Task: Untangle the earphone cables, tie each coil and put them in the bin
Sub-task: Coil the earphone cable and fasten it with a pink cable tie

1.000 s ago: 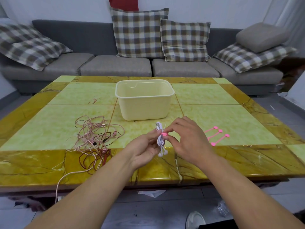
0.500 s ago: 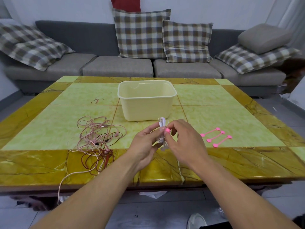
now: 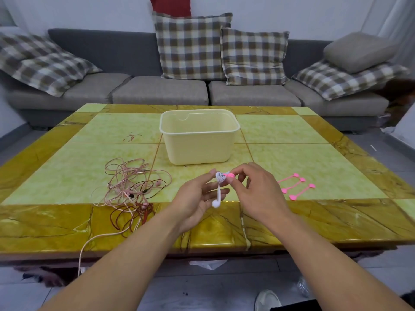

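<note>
Earphone coil (image 3: 220,177), white, pink-banded

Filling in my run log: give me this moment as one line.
left hand holds white earphone coil | right hand pinches pink tie on coil | bin empty | pink tangle waiting

Both hands, left hand (image 3: 197,198) and right hand (image 3: 258,189), pinch a white earphone coil (image 3: 220,177) with pink tie (image 3: 229,175) above the table's (image 3: 314,221) near edge.

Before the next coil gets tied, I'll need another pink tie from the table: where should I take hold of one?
Pinch the thin middle strap of the nearest pink tie from above: it lies flat, apart from the others, with round ends.
</note>
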